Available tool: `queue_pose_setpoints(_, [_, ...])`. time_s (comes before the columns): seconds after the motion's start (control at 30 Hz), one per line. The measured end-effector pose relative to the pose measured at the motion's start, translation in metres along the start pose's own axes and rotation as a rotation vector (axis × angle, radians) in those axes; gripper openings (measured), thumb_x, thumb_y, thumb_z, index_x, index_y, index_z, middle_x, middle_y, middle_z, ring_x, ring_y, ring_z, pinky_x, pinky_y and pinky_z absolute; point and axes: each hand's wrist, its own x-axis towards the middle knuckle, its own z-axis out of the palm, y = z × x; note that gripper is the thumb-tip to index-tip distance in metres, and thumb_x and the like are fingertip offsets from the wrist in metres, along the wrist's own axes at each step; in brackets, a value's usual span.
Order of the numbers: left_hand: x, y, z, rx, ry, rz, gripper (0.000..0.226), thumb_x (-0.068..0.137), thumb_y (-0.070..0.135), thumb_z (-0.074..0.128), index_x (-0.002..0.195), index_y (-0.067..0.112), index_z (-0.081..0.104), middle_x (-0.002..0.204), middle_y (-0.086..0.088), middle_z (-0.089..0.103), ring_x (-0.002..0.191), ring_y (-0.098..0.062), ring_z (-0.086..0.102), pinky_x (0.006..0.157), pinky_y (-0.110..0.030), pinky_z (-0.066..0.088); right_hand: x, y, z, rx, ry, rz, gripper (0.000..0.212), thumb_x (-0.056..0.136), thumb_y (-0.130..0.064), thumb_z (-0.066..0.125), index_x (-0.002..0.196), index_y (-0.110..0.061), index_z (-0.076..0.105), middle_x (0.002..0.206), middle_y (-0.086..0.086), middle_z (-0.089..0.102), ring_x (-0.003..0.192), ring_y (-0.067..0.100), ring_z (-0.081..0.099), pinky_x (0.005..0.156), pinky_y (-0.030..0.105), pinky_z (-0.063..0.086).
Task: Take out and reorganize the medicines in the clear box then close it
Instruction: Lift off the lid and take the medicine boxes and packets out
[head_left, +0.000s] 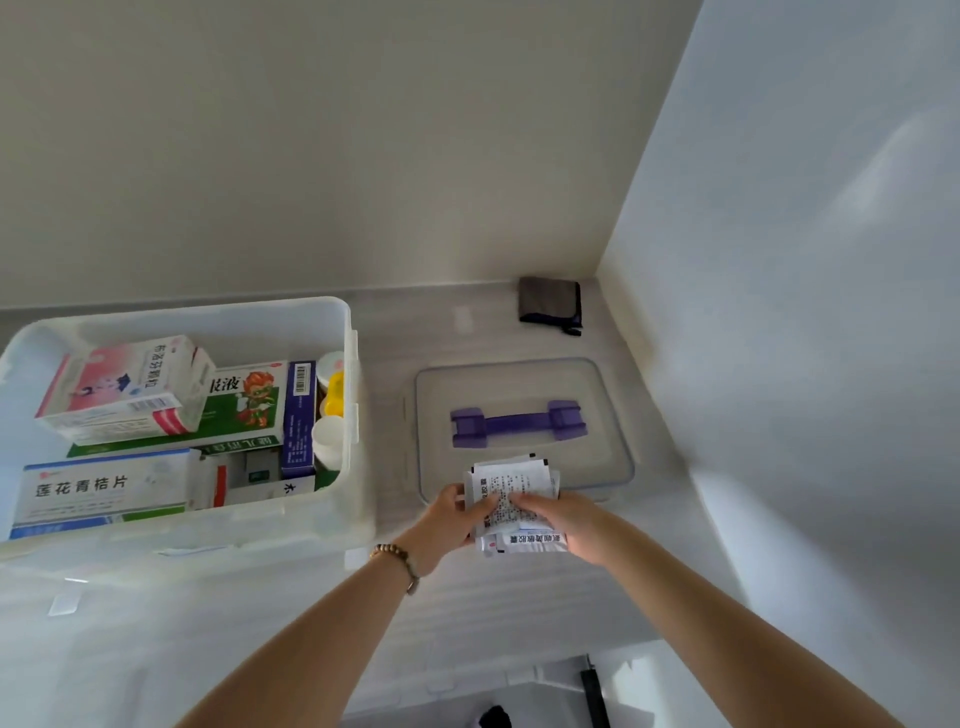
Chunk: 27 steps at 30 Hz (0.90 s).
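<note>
The clear box (343, 509) stands open at the left of the counter, filled with medicine cartons: a pink-and-white one (124, 389) on top, a green one (249, 400), a blue-and-white one (104, 488), a purple one (298, 415) on edge, plus small white and yellow bottles (332, 400). Its clear lid (597, 467) with a purple handle (519, 423) lies flat to the right. At the lid's near edge, my left hand (447, 519) and my right hand (561, 519) together hold a stack of white medicine sachets (511, 491) printed with black text.
A dark folded cloth (550, 304) lies in the far right corner of the counter. Walls close the counter at the back and right. The counter's front edge (467, 675) runs below my forearms, with dark floor beyond.
</note>
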Motion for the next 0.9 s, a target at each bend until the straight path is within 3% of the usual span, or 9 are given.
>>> queue_pose_setpoints(0.17, [0.024,0.003,-0.009,-0.034,0.072,0.049,0.049,0.077,0.035,0.068,0.117,0.011,0.051,0.106,-0.004,0.065,0.094,-0.018,0.066,0.082,-0.032,0.056,0.021,-0.014,-0.002,0.015,0.011,-0.020,0.041,0.087,-0.027,0.063,0.121,-0.005,0.057,0.123,0.016,0.062,0.114,0.027,0.058,0.097,0.035,0.044])
queue_pose_setpoints(0.3, [0.031,0.006,-0.011,-0.084,0.079,0.084,0.042,0.077,0.035,0.068,0.110,0.013,0.055,0.103,-0.003,0.066,0.089,-0.013,0.067,0.068,-0.020,0.055,0.030,-0.020,-0.006,-0.015,0.029,-0.021,0.048,0.085,-0.034,0.064,0.125,-0.010,0.054,0.129,0.010,0.058,0.116,0.021,0.053,0.101,0.030,0.036])
queue_pose_setpoints(0.43, [0.027,0.010,-0.013,-0.104,0.078,0.051,0.038,0.074,0.036,0.070,0.102,0.014,0.056,0.101,-0.004,0.067,0.088,-0.013,0.067,0.066,-0.019,0.055,0.032,-0.010,-0.005,0.006,0.039,-0.091,0.047,0.083,-0.035,0.066,0.123,-0.011,0.057,0.118,0.009,0.066,0.111,0.026,0.060,0.102,0.043,0.043])
queue_pose_setpoints(0.5, [0.019,0.000,-0.016,-0.108,0.096,0.034,0.038,0.073,0.036,0.071,0.100,0.012,0.057,0.098,-0.004,0.068,0.086,-0.013,0.068,0.066,-0.019,0.055,0.029,0.002,0.001,-0.054,0.052,-0.141,0.046,0.080,-0.042,0.067,0.117,-0.016,0.061,0.111,0.006,0.069,0.104,0.022,0.065,0.096,0.041,0.049])
queue_pose_setpoints(0.6, [0.006,-0.017,-0.024,-0.129,0.135,0.017,0.039,0.074,0.034,0.072,0.103,0.011,0.058,0.097,-0.005,0.068,0.083,-0.013,0.068,0.062,-0.019,0.055,0.025,0.020,0.017,-0.159,0.067,-0.207,0.043,0.076,-0.053,0.066,0.106,-0.023,0.063,0.104,0.003,0.072,0.089,0.011,0.068,0.076,0.024,0.055])
queue_pose_setpoints(0.73, [-0.005,-0.034,-0.041,-0.083,0.215,0.011,0.047,0.074,0.036,0.073,0.109,0.009,0.057,0.099,-0.004,0.067,0.086,-0.015,0.067,0.067,-0.020,0.056,0.031,0.028,0.039,-0.230,0.119,-0.237,0.062,0.072,-0.056,0.069,0.115,-0.013,0.056,0.105,0.004,0.069,0.095,0.018,0.067,0.087,0.037,0.055])
queue_pose_setpoints(0.8, [-0.006,-0.039,-0.045,0.014,0.267,0.016,0.045,0.077,0.038,0.070,0.110,0.009,0.059,0.090,0.001,0.066,0.079,-0.011,0.065,0.064,-0.019,0.055,0.034,0.028,0.049,-0.248,0.190,-0.226,0.058,0.070,-0.054,0.072,0.108,-0.012,0.059,0.098,0.004,0.070,0.089,0.018,0.067,0.083,0.037,0.056])
queue_pose_setpoints(0.9, [-0.004,-0.040,-0.045,0.069,0.344,0.037,0.046,0.079,0.039,0.067,0.113,0.009,0.060,0.086,0.003,0.066,0.078,-0.013,0.064,0.074,-0.030,0.056,0.037,0.024,0.058,-0.248,0.298,-0.247,0.047,0.069,-0.047,0.076,0.095,-0.010,0.064,0.087,0.006,0.072,0.077,0.018,0.068,0.072,0.036,0.057])
